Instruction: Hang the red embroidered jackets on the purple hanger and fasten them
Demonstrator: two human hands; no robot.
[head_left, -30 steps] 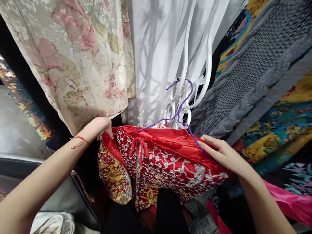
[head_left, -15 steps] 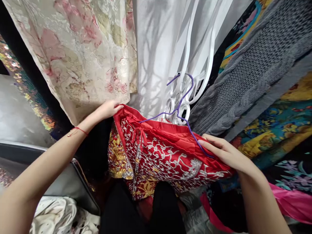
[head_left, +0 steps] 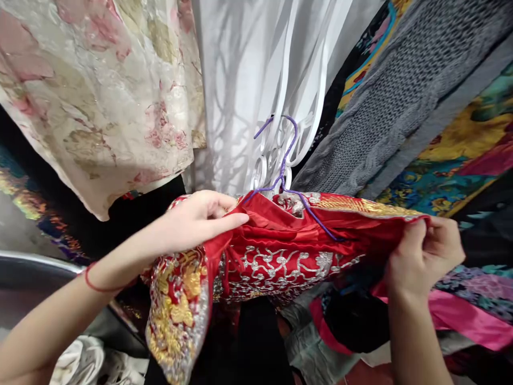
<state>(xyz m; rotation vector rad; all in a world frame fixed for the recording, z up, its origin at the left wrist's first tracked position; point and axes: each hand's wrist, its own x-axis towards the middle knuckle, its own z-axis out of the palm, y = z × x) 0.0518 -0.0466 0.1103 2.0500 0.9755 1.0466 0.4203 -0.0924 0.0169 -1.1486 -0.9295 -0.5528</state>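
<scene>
A red embroidered jacket (head_left: 276, 262) with silver and gold patterns and a red lining is stretched between my hands. My left hand (head_left: 204, 216) is closed on its edge at the left, thumb lying over the red lining. At the far right, my right hand (head_left: 427, 254) pinches the other edge of the garment. A purple hanger (head_left: 284, 166) sits inside the jacket's opening, its hook rising above the fabric. The hanger's lower ends are hidden in the lining. On the left, a gold-embroidered flap (head_left: 180, 315) of the jacket hangs down.
Behind stand white curled metal bars (head_left: 286, 69) before a white curtain (head_left: 228, 96). A floral sheer garment (head_left: 112, 107) hangs at left, a grey knit garment (head_left: 401, 91) at right. Pink cloth (head_left: 468, 321) lies lower right, white straps (head_left: 80, 363) lower left.
My left hand has moved right and down along the jacket's edge. My right hand has moved right and up, now gripping the edge and pulling the jacket's opening wider. The view has shifted.
</scene>
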